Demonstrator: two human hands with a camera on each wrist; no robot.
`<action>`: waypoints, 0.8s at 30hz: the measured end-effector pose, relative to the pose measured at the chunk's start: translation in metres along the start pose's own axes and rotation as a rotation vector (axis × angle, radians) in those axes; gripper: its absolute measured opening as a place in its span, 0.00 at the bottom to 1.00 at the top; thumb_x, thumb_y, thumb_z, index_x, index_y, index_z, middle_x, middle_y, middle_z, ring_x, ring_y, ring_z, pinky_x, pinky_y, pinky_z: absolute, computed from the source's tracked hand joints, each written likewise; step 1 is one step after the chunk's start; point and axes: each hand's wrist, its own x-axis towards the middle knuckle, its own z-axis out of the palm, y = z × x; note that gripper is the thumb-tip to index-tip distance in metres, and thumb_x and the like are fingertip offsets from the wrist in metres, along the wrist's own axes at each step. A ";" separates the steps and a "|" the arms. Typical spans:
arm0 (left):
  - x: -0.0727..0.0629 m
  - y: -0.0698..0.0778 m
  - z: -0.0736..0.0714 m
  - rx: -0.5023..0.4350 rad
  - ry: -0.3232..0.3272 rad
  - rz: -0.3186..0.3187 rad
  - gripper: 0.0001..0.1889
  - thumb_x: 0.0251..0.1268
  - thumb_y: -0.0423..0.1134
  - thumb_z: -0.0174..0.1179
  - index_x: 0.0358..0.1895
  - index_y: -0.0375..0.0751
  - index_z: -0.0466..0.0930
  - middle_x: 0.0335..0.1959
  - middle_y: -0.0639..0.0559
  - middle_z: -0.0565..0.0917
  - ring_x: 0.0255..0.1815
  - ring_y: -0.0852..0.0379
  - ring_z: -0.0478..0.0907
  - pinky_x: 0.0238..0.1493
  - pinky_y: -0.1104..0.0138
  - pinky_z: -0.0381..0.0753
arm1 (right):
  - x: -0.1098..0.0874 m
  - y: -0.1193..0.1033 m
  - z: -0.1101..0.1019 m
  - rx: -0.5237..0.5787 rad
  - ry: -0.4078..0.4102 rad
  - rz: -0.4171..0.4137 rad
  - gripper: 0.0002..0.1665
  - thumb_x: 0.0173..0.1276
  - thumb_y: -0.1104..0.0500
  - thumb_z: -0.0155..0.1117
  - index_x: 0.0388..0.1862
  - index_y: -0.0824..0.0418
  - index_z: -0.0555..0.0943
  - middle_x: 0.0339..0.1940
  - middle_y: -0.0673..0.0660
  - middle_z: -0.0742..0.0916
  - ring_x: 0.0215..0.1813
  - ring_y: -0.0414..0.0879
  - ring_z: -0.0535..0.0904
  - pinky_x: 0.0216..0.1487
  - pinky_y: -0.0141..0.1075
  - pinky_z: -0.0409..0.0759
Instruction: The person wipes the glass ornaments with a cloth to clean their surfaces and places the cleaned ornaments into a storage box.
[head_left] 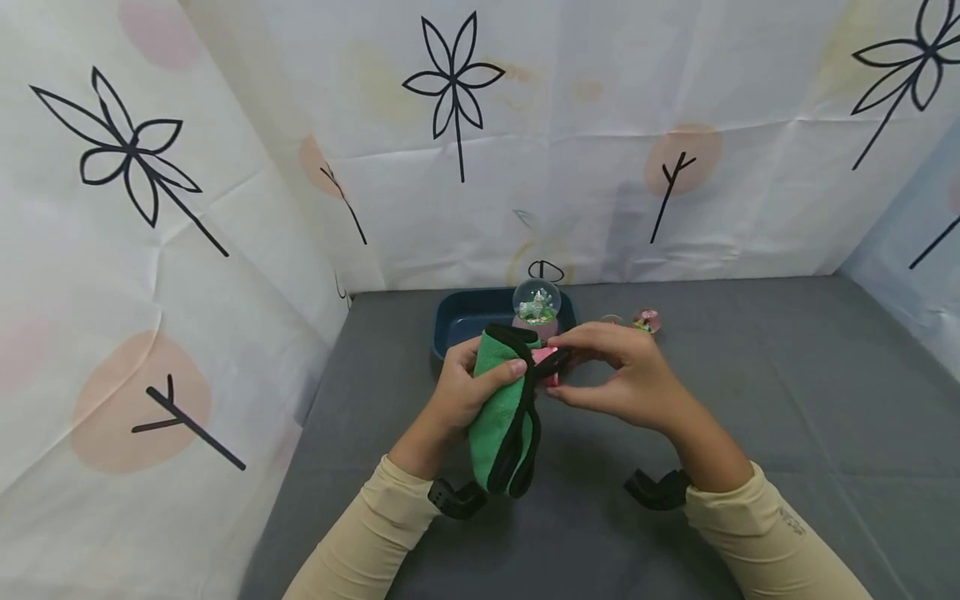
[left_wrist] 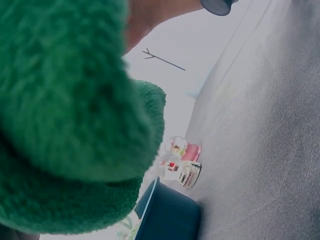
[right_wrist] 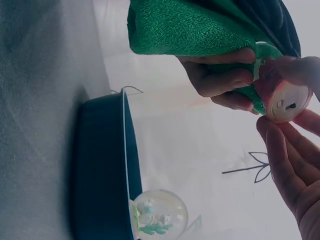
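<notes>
My left hand (head_left: 459,390) grips a folded green cloth (head_left: 491,433) with a black border, its thumb pressed on the front. Wrapped partly in the cloth is a small snow globe (right_wrist: 289,102) with a pink base; its clear dome shows at the cloth's edge in the right wrist view. My right hand (head_left: 630,375) pinches that base between thumb and fingers, and the pale underside faces the right wrist camera. In the left wrist view the cloth (left_wrist: 70,100) fills much of the picture and hides the left fingers.
Behind the hands stands a dark blue tray (head_left: 442,321), with a larger snow globe (head_left: 537,304) on a pink base in it. Further right on the grey table (head_left: 750,375) is a small pink-based globe (head_left: 647,321), with another globe (left_wrist: 172,167) beside it. Patterned fabric (head_left: 555,167) encloses the back.
</notes>
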 end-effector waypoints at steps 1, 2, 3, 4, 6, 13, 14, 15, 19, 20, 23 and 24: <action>0.000 0.000 0.000 0.002 -0.002 0.004 0.13 0.68 0.41 0.71 0.48 0.36 0.85 0.33 0.54 0.87 0.29 0.63 0.85 0.33 0.71 0.88 | 0.000 -0.001 0.000 0.016 -0.004 0.031 0.32 0.48 0.76 0.84 0.55 0.67 0.87 0.46 0.59 0.91 0.44 0.44 0.89 0.46 0.33 0.90; 0.000 -0.001 0.000 0.007 -0.004 0.010 0.15 0.68 0.41 0.71 0.49 0.34 0.85 0.33 0.54 0.87 0.29 0.63 0.85 0.32 0.71 0.87 | -0.001 -0.002 0.000 0.033 -0.009 0.073 0.31 0.49 0.76 0.84 0.55 0.67 0.87 0.45 0.58 0.91 0.43 0.44 0.89 0.45 0.34 0.91; 0.000 -0.001 0.000 0.011 -0.006 0.016 0.16 0.67 0.41 0.72 0.49 0.32 0.84 0.33 0.55 0.87 0.29 0.63 0.85 0.32 0.71 0.87 | -0.001 -0.002 0.000 0.048 -0.012 0.116 0.30 0.50 0.75 0.84 0.54 0.67 0.88 0.44 0.57 0.91 0.41 0.44 0.90 0.44 0.34 0.91; 0.000 -0.002 0.000 0.015 -0.008 0.023 0.18 0.67 0.42 0.72 0.50 0.30 0.84 0.33 0.55 0.87 0.29 0.63 0.84 0.32 0.71 0.87 | -0.001 -0.003 0.000 0.066 -0.013 0.166 0.28 0.53 0.75 0.83 0.54 0.66 0.88 0.43 0.57 0.92 0.41 0.44 0.90 0.43 0.35 0.91; 0.000 -0.002 0.000 0.022 -0.011 0.033 0.21 0.67 0.42 0.73 0.51 0.26 0.83 0.33 0.55 0.87 0.29 0.63 0.84 0.32 0.71 0.87 | -0.002 -0.004 -0.001 0.098 -0.018 0.263 0.24 0.56 0.74 0.81 0.54 0.66 0.88 0.43 0.55 0.92 0.40 0.43 0.90 0.41 0.36 0.91; 0.000 -0.001 0.000 0.042 0.035 0.036 0.15 0.69 0.39 0.70 0.50 0.31 0.84 0.33 0.55 0.87 0.28 0.63 0.84 0.31 0.71 0.87 | -0.002 -0.004 0.001 0.109 -0.018 0.278 0.36 0.55 0.73 0.83 0.64 0.65 0.82 0.56 0.52 0.88 0.53 0.42 0.88 0.50 0.38 0.91; 0.000 0.000 0.000 0.037 0.042 0.033 0.13 0.69 0.38 0.68 0.49 0.33 0.85 0.32 0.55 0.87 0.27 0.63 0.84 0.31 0.71 0.87 | -0.002 -0.004 0.002 0.092 -0.009 0.239 0.38 0.53 0.74 0.84 0.65 0.65 0.82 0.59 0.54 0.87 0.56 0.42 0.87 0.52 0.38 0.91; 0.000 0.000 0.000 0.032 0.048 0.032 0.10 0.70 0.37 0.67 0.48 0.35 0.85 0.31 0.55 0.86 0.26 0.63 0.85 0.31 0.71 0.87 | -0.001 -0.004 0.004 0.076 0.004 0.199 0.41 0.51 0.74 0.85 0.65 0.65 0.81 0.61 0.56 0.86 0.59 0.42 0.85 0.53 0.38 0.90; 0.000 0.002 -0.001 0.008 0.050 0.023 0.07 0.71 0.37 0.64 0.47 0.40 0.85 0.31 0.56 0.86 0.26 0.64 0.85 0.31 0.71 0.87 | 0.000 -0.004 0.006 0.050 0.050 0.067 0.42 0.47 0.78 0.84 0.64 0.69 0.81 0.61 0.63 0.85 0.61 0.44 0.83 0.56 0.37 0.89; 0.000 0.002 0.000 0.003 0.047 0.018 0.07 0.71 0.37 0.64 0.47 0.40 0.85 0.31 0.56 0.86 0.26 0.64 0.85 0.31 0.71 0.88 | 0.001 -0.004 0.006 0.048 0.054 0.048 0.42 0.47 0.78 0.84 0.64 0.70 0.81 0.60 0.64 0.85 0.62 0.44 0.83 0.56 0.37 0.89; 0.000 0.002 -0.001 -0.003 0.033 0.001 0.07 0.72 0.38 0.64 0.48 0.41 0.85 0.32 0.56 0.86 0.27 0.64 0.85 0.32 0.71 0.88 | 0.002 -0.004 0.007 0.039 0.051 0.008 0.39 0.48 0.79 0.82 0.62 0.70 0.82 0.60 0.63 0.86 0.62 0.44 0.83 0.57 0.33 0.88; 0.000 0.002 -0.001 -0.004 0.029 -0.005 0.08 0.72 0.38 0.64 0.48 0.40 0.85 0.32 0.55 0.86 0.27 0.63 0.85 0.32 0.71 0.88 | 0.002 -0.004 0.007 0.033 0.048 -0.002 0.38 0.49 0.79 0.82 0.62 0.69 0.82 0.59 0.62 0.86 0.62 0.44 0.83 0.57 0.32 0.88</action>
